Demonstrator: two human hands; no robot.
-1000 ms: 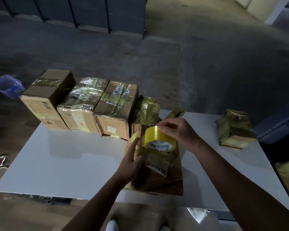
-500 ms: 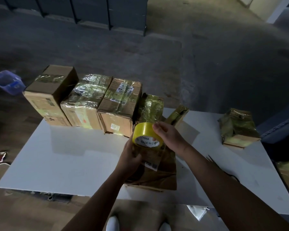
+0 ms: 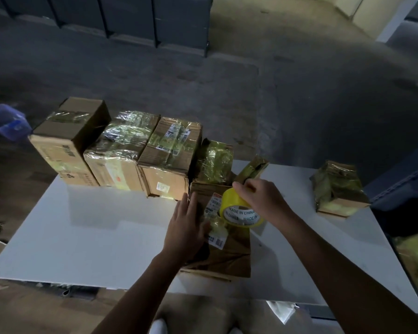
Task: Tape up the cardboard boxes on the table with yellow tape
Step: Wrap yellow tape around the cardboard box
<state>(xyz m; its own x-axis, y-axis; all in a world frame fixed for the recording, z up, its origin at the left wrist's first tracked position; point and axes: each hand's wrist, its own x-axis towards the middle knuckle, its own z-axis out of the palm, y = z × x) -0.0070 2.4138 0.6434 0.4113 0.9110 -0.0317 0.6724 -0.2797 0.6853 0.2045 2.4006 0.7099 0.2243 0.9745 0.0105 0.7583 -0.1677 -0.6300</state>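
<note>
Curled over the yellow tape roll, my right hand holds it on edge on the cardboard box, with the roll's open core facing back toward me. The box lies under both hands, its long axis running away from me. My left hand presses flat on its left side, fingers straight and together. Just beyond my fingertips stands a row of taped boxes. Well to the right of my right hand a small wrapped box sits on the white table.
</note>
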